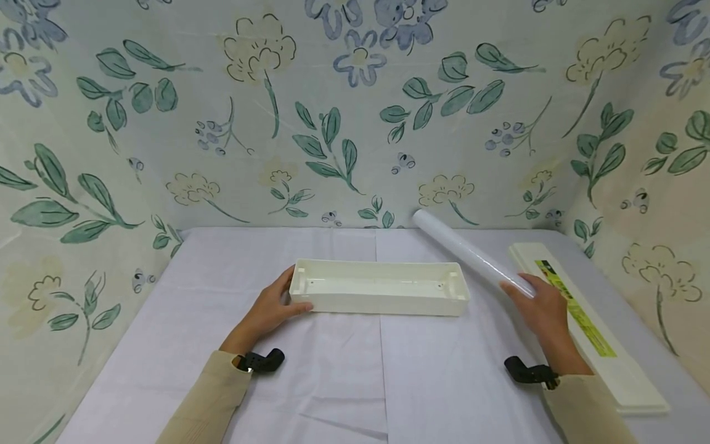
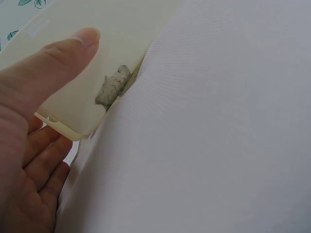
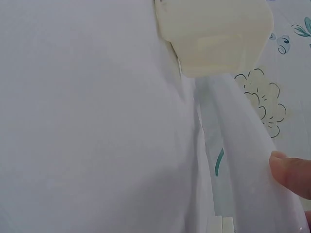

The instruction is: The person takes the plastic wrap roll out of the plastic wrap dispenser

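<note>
A long, cream-coloured plastic box with an open top sits mid-table. My left hand grips its left end, the thumb along the front wall and the other fingers round the end. In the left wrist view a grey smudged patch shows low on the box wall. A roll of clear plastic wrap slants at the right, and my right hand holds its near end. In the right wrist view the thumb lies on the roll; most other fingers are out of frame.
A long cream lid with a yellow-green label lies along the table's right side, partly behind the right forearm. White cloth covers the table. Floral sheets stand at the back and sides.
</note>
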A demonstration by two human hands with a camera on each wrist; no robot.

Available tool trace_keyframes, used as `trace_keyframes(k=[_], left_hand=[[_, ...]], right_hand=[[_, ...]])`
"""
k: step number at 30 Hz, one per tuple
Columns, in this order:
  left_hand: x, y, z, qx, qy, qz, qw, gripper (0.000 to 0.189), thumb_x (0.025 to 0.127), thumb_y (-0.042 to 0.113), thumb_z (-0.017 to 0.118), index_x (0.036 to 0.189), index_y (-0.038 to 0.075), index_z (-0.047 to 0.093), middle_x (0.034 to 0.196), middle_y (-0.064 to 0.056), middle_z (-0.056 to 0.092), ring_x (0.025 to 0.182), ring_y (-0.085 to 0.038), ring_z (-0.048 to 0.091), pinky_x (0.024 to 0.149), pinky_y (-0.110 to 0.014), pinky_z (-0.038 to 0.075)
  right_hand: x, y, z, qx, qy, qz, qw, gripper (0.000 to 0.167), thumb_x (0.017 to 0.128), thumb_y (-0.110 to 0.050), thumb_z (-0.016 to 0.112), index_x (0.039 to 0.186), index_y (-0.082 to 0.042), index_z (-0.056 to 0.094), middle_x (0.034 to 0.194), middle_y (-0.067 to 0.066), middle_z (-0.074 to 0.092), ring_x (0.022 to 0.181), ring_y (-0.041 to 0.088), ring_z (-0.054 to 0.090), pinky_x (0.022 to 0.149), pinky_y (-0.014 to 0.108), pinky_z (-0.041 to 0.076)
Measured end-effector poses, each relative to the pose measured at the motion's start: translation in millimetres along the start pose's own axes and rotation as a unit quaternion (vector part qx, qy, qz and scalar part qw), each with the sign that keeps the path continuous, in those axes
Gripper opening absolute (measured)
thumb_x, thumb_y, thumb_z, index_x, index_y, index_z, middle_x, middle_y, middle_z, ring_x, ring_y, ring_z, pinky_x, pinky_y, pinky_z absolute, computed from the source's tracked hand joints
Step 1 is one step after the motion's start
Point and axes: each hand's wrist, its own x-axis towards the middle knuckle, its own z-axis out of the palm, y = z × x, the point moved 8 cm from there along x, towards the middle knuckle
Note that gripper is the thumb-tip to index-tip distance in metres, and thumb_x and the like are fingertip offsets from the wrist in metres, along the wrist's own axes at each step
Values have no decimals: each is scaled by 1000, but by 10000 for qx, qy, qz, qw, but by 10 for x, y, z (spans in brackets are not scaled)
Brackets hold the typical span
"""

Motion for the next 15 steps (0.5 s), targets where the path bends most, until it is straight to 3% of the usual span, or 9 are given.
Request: trace_keyframes(k=[15], left_hand=[[10, -29, 0, -58, -14, -29, 10000, 107, 72, 60, 77, 155, 23, 21, 156, -1, 30, 144, -27, 21, 113, -59, 18]], right_hand=[[-37, 12, -71, -99, 0, 52, 9999, 74, 92, -52, 58, 141, 2, 43, 126, 32, 46, 96, 41, 47, 61, 35, 39]])
